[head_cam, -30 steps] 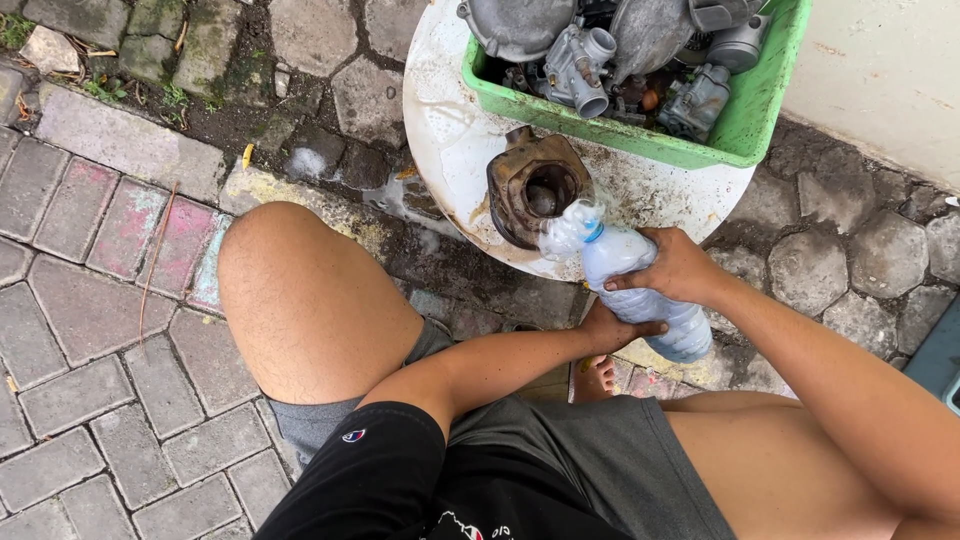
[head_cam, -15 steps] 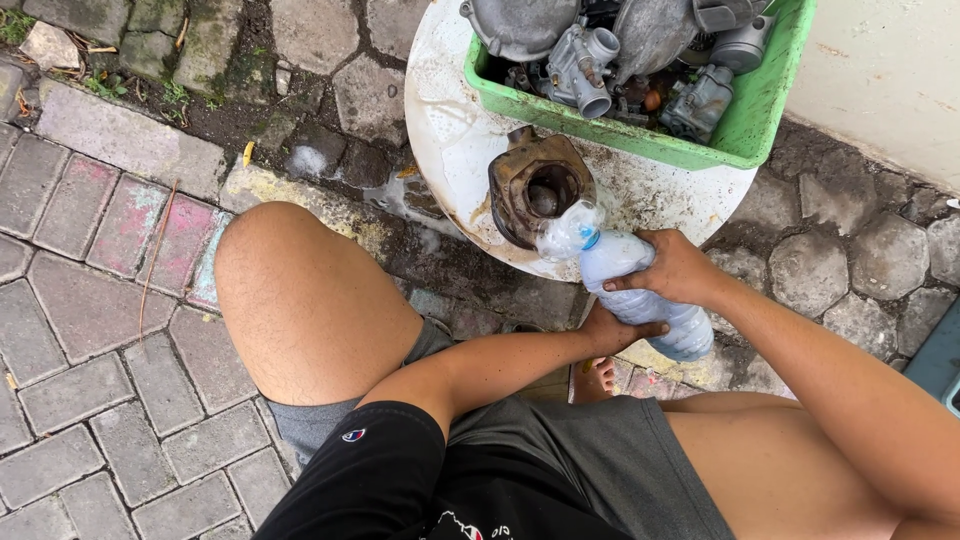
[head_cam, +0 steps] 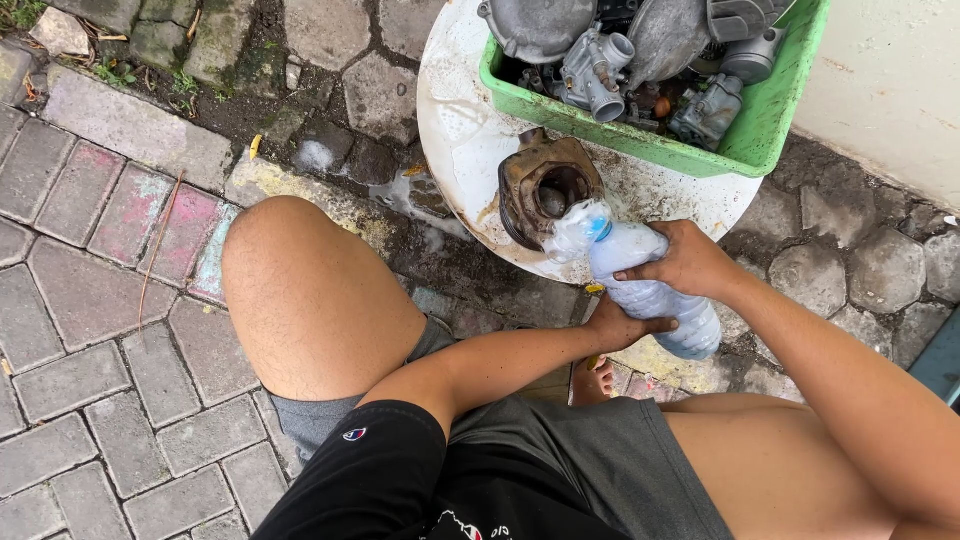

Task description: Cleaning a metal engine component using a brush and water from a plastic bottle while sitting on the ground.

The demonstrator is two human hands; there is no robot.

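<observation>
Paved yard; bottle (head_cam: pixel 650 290) neck toward rusty part (head_cam: pixel 545 190) (tilted)

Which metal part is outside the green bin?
The rusty brown part with a round opening, lying alone on the white disc at the bottle mouth; the grey parts are all in the bin.

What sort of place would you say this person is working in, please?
Probably an outdoor yard or pavement used for small-engine repair. The ground is paving stones with moss in the joints, a green crate holds carburettors and metal engine parts, and both hands tilt a plastic bottle towards a rusty part.
</observation>
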